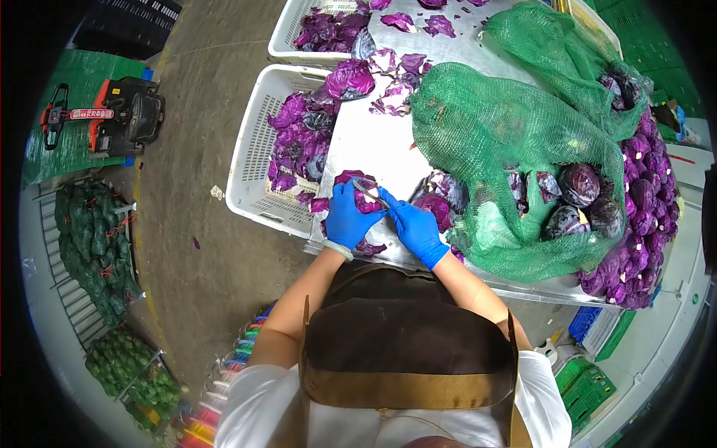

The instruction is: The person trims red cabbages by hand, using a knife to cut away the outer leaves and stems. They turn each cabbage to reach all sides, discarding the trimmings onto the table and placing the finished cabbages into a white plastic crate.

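Brown apron; beyond it, purple cabbage touching left fingers.

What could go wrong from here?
The knife in the right hand sits close to the left hand at the red cabbage; a slip might cut the glove. The loose leaf near the table's near edge could drop to the floor. Tugging the green mesh bag might set the cabbage heads rolling.
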### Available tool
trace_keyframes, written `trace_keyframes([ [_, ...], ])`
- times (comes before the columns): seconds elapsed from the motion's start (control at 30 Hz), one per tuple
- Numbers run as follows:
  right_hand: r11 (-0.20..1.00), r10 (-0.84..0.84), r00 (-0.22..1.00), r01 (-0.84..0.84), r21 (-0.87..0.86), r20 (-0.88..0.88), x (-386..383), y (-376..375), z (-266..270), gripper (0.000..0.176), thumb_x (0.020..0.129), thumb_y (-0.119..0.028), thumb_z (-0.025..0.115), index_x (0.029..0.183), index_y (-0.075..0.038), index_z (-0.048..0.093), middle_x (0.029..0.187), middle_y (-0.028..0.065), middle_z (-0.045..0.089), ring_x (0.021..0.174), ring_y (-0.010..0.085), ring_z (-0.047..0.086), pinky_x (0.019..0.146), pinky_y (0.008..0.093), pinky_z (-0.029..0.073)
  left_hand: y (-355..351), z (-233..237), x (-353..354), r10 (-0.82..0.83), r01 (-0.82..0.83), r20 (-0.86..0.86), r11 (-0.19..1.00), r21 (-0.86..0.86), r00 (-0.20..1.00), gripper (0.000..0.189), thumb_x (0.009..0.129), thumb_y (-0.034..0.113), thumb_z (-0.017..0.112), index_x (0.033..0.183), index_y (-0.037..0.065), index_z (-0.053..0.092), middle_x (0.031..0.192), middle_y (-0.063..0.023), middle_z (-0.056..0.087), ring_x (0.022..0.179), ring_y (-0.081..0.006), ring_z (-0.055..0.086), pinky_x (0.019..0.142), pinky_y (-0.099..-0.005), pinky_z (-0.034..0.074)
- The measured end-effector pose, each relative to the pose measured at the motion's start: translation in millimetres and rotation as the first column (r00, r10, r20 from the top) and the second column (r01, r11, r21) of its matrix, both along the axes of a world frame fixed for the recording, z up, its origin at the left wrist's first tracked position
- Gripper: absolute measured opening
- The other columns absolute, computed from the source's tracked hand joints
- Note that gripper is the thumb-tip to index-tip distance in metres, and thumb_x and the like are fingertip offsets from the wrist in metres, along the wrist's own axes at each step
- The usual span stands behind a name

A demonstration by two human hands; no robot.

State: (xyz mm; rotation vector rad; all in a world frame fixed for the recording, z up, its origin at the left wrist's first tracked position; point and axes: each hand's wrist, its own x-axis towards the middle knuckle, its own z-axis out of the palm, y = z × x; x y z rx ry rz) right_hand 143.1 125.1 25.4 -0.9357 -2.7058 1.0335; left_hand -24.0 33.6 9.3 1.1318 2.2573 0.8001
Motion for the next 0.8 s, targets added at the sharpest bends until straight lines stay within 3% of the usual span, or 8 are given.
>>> trace_keyframes([
  [0.1,0.989,0.024,0.996,-0.036,0.142,0.087,-7.9,7.0,-1.3,0.061,0.093,-0.018,0.056,0.151,-0.027,0.041,0.088,0.0101,0.065,0.071,0.0297,0.066,0.059,0.044,0.053,4.8,6.2,0.6,0.0,0.0,0.027,1.0,0.001,1.0,0.079,0.065,0.03,0.09,0.128,0.001,0.053,0.12,-0.0204,0.054,0.112,-0.0382,0.055,0.095,-0.0455,0.047],
  [0.2,0.993,0.014,0.991,-0.03,0.115,0.13,-19.4,13.4,-3.1,0.062,0.09,-0.015,0.056,0.149,-0.026,0.043,0.091,0.0103,0.066,0.073,0.03,0.067,0.06,0.0437,0.054,9.6,5.1,2.3,0.004,-0.004,0.013,1.0,0.009,1.0,0.078,0.063,0.029,0.09,0.127,0.001,0.054,0.119,-0.0208,0.054,0.11,-0.038,0.056,0.095,-0.0449,0.048],
  [0.3,0.993,-0.069,0.998,0.07,0.097,-0.006,-29.9,9.4,-13.2,0.058,0.091,-0.015,0.055,0.147,-0.026,0.046,0.092,0.0109,0.066,0.074,0.0306,0.068,0.062,0.0431,0.055,11.1,7.6,3.2,0.071,-0.07,0.044,0.997,-0.035,0.996,0.08,0.062,0.029,0.09,0.128,0.001,0.054,0.117,-0.0219,0.054,0.108,-0.0375,0.057,0.094,-0.0445,0.048],
  [0.47,0.907,-0.337,0.921,0.373,-0.192,0.196,-44.8,30.1,-19.9,0.041,0.104,-0.038,0.041,0.137,-0.02,0.058,0.115,0.0216,0.067,0.096,0.0422,0.067,0.085,0.05,0.053,3.2,2.2,16.0,-0.008,0.006,-0.039,0.998,-0.055,0.999,0.095,0.059,0.033,0.091,0.138,0.005,0.045,0.13,-0.0228,0.047,0.116,-0.0414,0.05,0.097,-0.0496,0.045],
  [0.5,0.912,-0.37,0.919,0.388,-0.135,0.141,-43.0,35.8,-45.9,0.037,0.103,-0.035,0.045,0.132,-0.017,0.06,0.107,0.0229,0.069,0.095,0.042,0.067,0.083,0.0477,0.053,-4.8,1.5,20.4,-0.046,0.04,-0.104,0.998,-0.051,0.994,0.097,0.059,0.033,0.091,0.139,0.006,0.044,0.132,-0.0231,0.045,0.117,-0.0419,0.049,0.098,-0.0501,0.045],
  [0.6,0.859,-0.32,0.942,0.246,-0.449,-0.097,-39.1,42.9,-50.2,0.04,0.095,-0.04,0.059,0.123,-0.012,0.059,0.101,0.0231,0.07,0.096,0.0427,0.067,0.081,0.0496,0.053,-19.3,-2.8,0.0,-0.112,0.108,0.042,0.99,0.088,0.993,0.101,0.059,0.03,0.092,0.144,0.009,0.041,0.136,-0.023,0.042,0.126,-0.0428,0.045,0.106,-0.0502,0.041],
  [0.7,0.919,-0.203,0.968,0.24,-0.312,0.149,-36.8,32.7,-44.3,0.044,0.091,-0.043,0.064,0.118,-0.008,0.06,0.099,0.0231,0.07,0.095,0.0429,0.067,0.081,0.0494,0.052,-29.5,-2.7,-20.1,-0.213,0.198,0.155,0.974,0.109,0.965,0.107,0.06,0.027,0.092,0.149,0.009,0.036,0.142,-0.0228,0.041,0.132,-0.0413,0.042,0.111,-0.0477,0.038],
  [0.8,0.884,-0.375,0.924,0.382,-0.27,0.079,-22.3,37.5,-67.8,0.042,0.089,-0.04,0.068,0.113,-0.006,0.062,0.097,0.0226,0.069,0.093,0.0413,0.067,0.08,0.0491,0.053,-35.4,-8.1,-24.4,-0.263,0.245,0.148,0.961,0.131,0.953,0.112,0.059,0.021,0.092,0.152,0.007,0.031,0.146,-0.0216,0.041,0.134,-0.0389,0.042,0.111,-0.0454,0.038],
])
